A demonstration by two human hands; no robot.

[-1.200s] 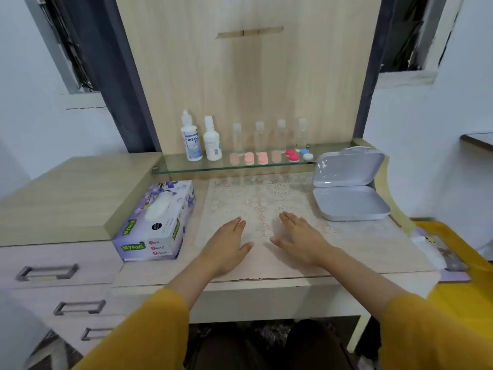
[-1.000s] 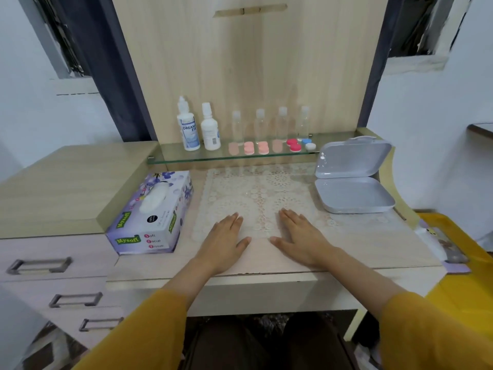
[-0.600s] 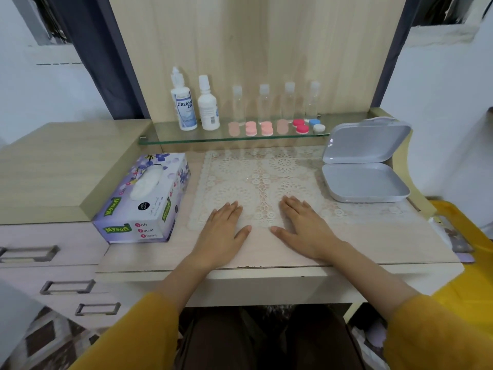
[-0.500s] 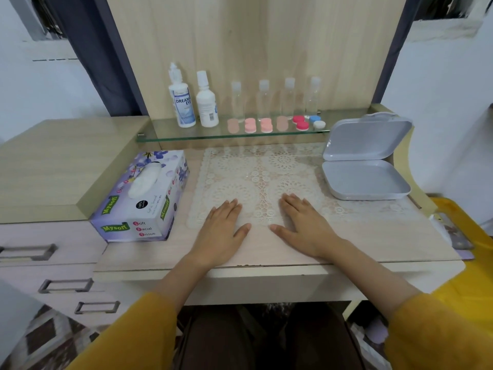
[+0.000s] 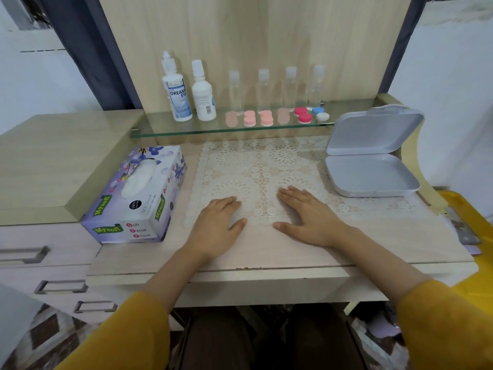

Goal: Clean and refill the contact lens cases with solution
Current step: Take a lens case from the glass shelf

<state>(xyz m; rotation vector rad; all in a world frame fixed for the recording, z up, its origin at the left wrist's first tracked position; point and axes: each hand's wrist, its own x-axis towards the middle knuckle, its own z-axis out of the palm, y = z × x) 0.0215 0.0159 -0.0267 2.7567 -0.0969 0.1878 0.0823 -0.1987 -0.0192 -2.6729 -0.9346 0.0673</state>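
Observation:
Several contact lens cases stand in a row on the glass shelf [image 5: 165, 128]: pale pink ones [image 5: 249, 118], a red one [image 5: 303, 115] and a blue and white one [image 5: 320, 114]. Left of them are two white solution bottles [image 5: 177, 95] [image 5: 203, 96]; behind the cases stand several small clear bottles [image 5: 263, 88]. My left hand [image 5: 217, 224] and my right hand [image 5: 309, 216] lie flat, palms down, on the lace mat [image 5: 256, 169], well short of the shelf. Both hold nothing.
A purple tissue box [image 5: 137, 194] sits left of the mat. An open grey hinged box [image 5: 370, 156] lies at the right. A raised cabinet top [image 5: 53, 161] with drawers is on the left. Something yellow [image 5: 472, 236] is at the right edge.
The camera has tilted down and moved closer to the desk. Both hands stay flat on the mat in the same place.

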